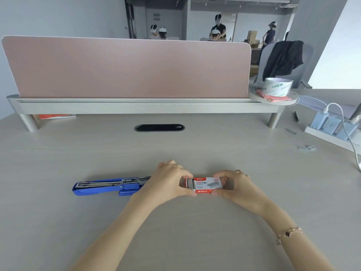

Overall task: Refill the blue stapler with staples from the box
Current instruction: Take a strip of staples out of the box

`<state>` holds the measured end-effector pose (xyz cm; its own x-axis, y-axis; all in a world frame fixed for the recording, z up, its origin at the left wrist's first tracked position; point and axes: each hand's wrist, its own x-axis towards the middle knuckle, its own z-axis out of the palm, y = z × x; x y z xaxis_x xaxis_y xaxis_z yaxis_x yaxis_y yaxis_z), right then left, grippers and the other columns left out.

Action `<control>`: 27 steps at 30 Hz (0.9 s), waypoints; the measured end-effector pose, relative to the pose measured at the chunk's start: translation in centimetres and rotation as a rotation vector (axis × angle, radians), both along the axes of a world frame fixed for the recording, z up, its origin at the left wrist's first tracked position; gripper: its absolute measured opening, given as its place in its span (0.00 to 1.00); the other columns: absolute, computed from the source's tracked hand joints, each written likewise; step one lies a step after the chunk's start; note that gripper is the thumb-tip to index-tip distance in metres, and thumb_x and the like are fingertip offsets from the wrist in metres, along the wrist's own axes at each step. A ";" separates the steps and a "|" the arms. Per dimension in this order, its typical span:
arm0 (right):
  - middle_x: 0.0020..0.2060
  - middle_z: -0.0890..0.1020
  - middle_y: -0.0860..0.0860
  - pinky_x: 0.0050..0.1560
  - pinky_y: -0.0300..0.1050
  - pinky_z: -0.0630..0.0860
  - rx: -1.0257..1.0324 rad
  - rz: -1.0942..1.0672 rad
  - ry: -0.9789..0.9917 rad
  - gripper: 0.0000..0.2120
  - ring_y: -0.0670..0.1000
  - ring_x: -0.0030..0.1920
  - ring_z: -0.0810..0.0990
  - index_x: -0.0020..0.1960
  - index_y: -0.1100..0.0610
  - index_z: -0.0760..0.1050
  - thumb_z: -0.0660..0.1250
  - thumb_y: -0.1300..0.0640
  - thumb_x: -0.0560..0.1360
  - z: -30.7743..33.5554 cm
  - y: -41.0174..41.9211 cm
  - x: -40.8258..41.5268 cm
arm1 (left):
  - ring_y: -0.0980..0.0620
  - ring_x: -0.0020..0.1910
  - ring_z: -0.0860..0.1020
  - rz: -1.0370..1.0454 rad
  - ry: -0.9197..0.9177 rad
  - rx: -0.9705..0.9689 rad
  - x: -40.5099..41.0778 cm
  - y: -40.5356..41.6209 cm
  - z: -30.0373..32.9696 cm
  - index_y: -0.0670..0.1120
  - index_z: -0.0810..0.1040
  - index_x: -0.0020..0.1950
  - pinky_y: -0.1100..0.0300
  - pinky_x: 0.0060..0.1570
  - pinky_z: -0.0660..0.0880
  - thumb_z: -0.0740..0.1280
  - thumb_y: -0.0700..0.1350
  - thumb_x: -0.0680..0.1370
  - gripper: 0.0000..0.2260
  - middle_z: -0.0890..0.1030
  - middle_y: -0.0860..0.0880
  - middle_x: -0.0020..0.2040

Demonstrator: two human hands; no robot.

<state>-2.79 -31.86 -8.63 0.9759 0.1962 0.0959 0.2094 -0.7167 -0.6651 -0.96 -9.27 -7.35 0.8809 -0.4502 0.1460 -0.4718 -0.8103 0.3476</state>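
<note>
A small red and white staple box [207, 185] is held just above the desk between both hands. My right hand [234, 187] grips its right end. My left hand [172, 180] pinches its left end, where the inner tray is slid out a little and grey staples show. The blue stapler [106, 187] lies flat on the desk to the left, swung open, its metal staple channel facing up. Its right end is hidden behind my left hand.
A pink divider [127, 67] on a grey shelf rail closes off the back of the desk. A cable grommet [159, 127] sits mid-desk. At right lie loose staple strips [306, 148], a power strip with chargers [332, 130] and a white cable.
</note>
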 end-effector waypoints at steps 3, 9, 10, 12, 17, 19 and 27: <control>0.43 0.81 0.41 0.57 0.43 0.64 -0.029 0.000 0.003 0.14 0.44 0.54 0.71 0.52 0.42 0.76 0.73 0.49 0.68 0.0 -0.7 0.1 | 0.53 0.52 0.70 0.005 0.005 0.010 0.0 0.3 0.1 0.55 0.80 0.56 0.57 0.56 0.65 0.71 0.63 0.67 0.21 0.82 0.57 0.50; 0.43 0.80 0.40 0.60 0.46 0.68 -0.041 0.002 0.008 0.15 0.46 0.54 0.71 0.53 0.43 0.76 0.73 0.48 0.67 0.0 -1.2 0.2 | 0.54 0.53 0.70 0.001 -0.013 0.037 0.1 0.5 0.3 0.55 0.80 0.56 0.59 0.53 0.62 0.71 0.62 0.68 0.20 0.81 0.56 0.51; 0.43 0.80 0.39 0.60 0.47 0.68 -0.042 0.003 0.012 0.16 0.46 0.54 0.72 0.53 0.43 0.76 0.73 0.48 0.67 0.1 -1.3 0.2 | 0.54 0.53 0.70 0.000 -0.018 0.044 0.1 0.6 0.3 0.55 0.80 0.56 0.59 0.52 0.62 0.71 0.62 0.68 0.20 0.81 0.56 0.50; 0.43 0.80 0.39 0.61 0.48 0.69 -0.042 0.009 0.010 0.15 0.46 0.53 0.72 0.52 0.42 0.76 0.74 0.48 0.67 0.0 -1.6 0.3 | 0.53 0.53 0.71 -0.009 -0.031 0.059 0.0 0.8 0.4 0.55 0.80 0.55 0.59 0.51 0.62 0.71 0.61 0.68 0.19 0.81 0.57 0.50; 0.43 0.80 0.38 0.61 0.49 0.69 -0.052 0.016 0.019 0.14 0.46 0.54 0.72 0.48 0.36 0.74 0.74 0.47 0.66 0.2 -2.3 0.4 | 0.53 0.53 0.72 -0.030 -0.050 0.063 0.0 1.1 0.5 0.57 0.79 0.57 0.59 0.52 0.63 0.70 0.61 0.69 0.18 0.80 0.56 0.51; 0.43 0.80 0.38 0.61 0.50 0.69 -0.041 0.007 0.035 0.14 0.46 0.54 0.73 0.46 0.35 0.74 0.74 0.47 0.66 0.3 -2.9 0.5 | 0.53 0.53 0.71 -0.030 -0.049 0.070 0.1 1.1 0.5 0.57 0.79 0.58 0.59 0.52 0.62 0.70 0.61 0.69 0.19 0.80 0.56 0.51; 0.45 0.81 0.40 0.60 0.53 0.72 -0.021 0.003 0.042 0.15 0.47 0.55 0.74 0.51 0.38 0.75 0.72 0.47 0.67 -0.4 -3.7 0.9 | 0.54 0.52 0.71 -0.028 -0.044 0.060 0.2 1.0 0.8 0.55 0.79 0.58 0.60 0.53 0.62 0.72 0.60 0.69 0.20 0.81 0.56 0.51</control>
<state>-1.85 -35.53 -9.00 0.9783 0.2006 0.0510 0.1840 -0.7298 -0.6584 -0.79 -8.23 -6.54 0.8612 -0.4836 0.1565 -0.5082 -0.8154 0.2771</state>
